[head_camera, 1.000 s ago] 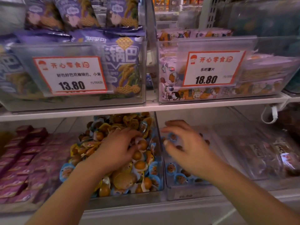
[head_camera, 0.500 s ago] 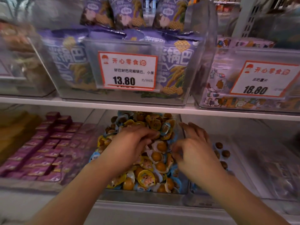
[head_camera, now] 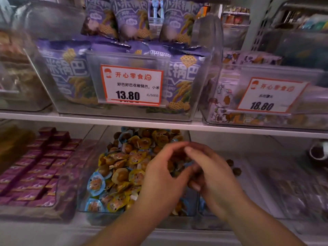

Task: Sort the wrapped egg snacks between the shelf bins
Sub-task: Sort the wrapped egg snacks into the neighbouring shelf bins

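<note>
egg snacks [head_camera: 124, 167] piled in middle bin [head_camera: 83, 197], lower shelf | left hand [head_camera: 163, 181] and right hand [head_camera: 213, 176] met over bin's right edge, fingers curled | grip contents blurred, cannot be told | few loose snacks [head_camera: 234, 167] seen in right bin

Left hand [head_camera: 159, 178] and right hand [head_camera: 211, 176] meet, fingers curled, apparently pinching.

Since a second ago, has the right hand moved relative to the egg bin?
Yes. The right hand shifted left from the sparse bin to the divider, meeting the left hand.
</note>
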Demonstrator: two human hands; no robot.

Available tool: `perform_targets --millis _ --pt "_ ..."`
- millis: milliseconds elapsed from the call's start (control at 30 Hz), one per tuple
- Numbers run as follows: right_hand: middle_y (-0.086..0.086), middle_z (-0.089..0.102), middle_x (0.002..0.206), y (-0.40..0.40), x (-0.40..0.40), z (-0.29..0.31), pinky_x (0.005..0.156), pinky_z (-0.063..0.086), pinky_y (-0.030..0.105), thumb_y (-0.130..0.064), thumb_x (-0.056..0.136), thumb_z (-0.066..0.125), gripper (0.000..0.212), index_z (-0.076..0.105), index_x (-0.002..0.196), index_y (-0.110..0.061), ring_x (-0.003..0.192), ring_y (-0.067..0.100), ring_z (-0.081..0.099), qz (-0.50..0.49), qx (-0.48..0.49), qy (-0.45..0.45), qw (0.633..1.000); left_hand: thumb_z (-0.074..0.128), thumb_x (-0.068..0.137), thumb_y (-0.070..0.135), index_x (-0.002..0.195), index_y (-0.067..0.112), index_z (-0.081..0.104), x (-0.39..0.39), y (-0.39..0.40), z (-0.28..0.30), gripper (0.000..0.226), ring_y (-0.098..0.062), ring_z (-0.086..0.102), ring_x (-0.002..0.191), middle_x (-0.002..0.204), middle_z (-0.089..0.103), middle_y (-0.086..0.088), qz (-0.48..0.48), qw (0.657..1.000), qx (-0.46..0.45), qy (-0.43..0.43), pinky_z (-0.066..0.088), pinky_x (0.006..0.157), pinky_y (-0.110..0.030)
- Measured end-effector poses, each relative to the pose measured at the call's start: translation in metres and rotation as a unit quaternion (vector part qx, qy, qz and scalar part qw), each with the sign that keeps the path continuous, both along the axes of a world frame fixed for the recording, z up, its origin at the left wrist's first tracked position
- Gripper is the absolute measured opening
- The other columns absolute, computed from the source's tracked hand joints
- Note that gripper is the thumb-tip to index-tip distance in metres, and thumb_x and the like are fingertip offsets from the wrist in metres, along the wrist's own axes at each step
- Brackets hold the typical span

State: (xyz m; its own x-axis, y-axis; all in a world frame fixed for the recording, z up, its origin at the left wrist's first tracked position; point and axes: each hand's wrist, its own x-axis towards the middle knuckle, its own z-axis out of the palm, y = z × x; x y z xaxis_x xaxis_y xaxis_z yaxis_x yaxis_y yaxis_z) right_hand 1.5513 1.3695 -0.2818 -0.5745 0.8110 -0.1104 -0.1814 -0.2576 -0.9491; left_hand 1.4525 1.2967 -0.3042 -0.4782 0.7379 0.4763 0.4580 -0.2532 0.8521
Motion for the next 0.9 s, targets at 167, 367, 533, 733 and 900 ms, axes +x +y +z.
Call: perform_targets --millis 167,367,533,733,900 --pt "0.004 0.07 0.075 0.033 0.023 -0.003 0.044 0.042 0.025 -0.021 0.083 0.072 0.009 0.076 0.09 -0.026 0.048 0.018 0.055 -0.036 0.163 -0.097 0.981 0.037 0.086 0.077 0.145 0.039 0.038 -0.022 0.015 -0.015 0.071 -0.003 0.038 0.136 0.146 0.043 0.017 -0.012 0.967 -0.166 0.193 0.036 0.112 -0.032" --pt "0.004 0.07 0.067 0.063 0.044 -0.021 0.038 0.039 0.021 -0.012 0.087 0.065 0.017 0.074 0.081 -0.025 0.054 0.022 0.067 -0.032 0.17 -0.207 0.963 0.022 0.101 0.054 0.138 0.037 0.05 -0.037 0.037 -0.024 0.049 -0.019 0.05 0.124 0.13 0.06 0.008 -0.038 0.893 -0.282 0.349 0.036 0.106 -0.038" --pt "-0.001 0.072 0.07 0.075 0.051 -0.023 0.042 0.043 0.024 -0.009 0.091 0.063 0.009 0.072 0.091 -0.011 0.055 0.022 0.067 -0.01 0.136 -0.183 0.974 0.057 0.092 0.045 0.128 0.037 0.061 -0.052 0.035 -0.023 0.037 -0.013 0.053 0.118 0.116 0.062 0.013 -0.028 0.879 -0.271 0.391 0.038 0.106 -0.034" --pt "0.004 0.068 0.074 0.069 0.053 -0.015 0.043 0.044 0.028 -0.009 0.093 0.062 0.01 0.071 0.097 -0.011 0.057 0.025 0.066 0.019 0.131 -0.147 0.98 0.068 0.086 0.044 0.108 0.037 0.073 -0.046 0.03 -0.019 0.024 -0.005 0.056 0.103 0.097 0.066 0.02 -0.018 0.916 -0.211 0.34 0.045 0.099 -0.036" --pt "0.011 0.064 0.078 0.06 0.054 -0.004 0.04 0.04 0.027 -0.019 0.097 0.06 0.015 0.07 0.102 -0.009 0.055 0.027 0.062 0.028 0.102 -0.114 0.988 0.073 0.083 0.038 0.091 0.039 0.076 -0.035 0.023 -0.003 0.008 0.005 0.064 0.077 0.084 0.07 0.021 0.076 0.978 -0.125 0.148 0.051 0.06 -0.014"
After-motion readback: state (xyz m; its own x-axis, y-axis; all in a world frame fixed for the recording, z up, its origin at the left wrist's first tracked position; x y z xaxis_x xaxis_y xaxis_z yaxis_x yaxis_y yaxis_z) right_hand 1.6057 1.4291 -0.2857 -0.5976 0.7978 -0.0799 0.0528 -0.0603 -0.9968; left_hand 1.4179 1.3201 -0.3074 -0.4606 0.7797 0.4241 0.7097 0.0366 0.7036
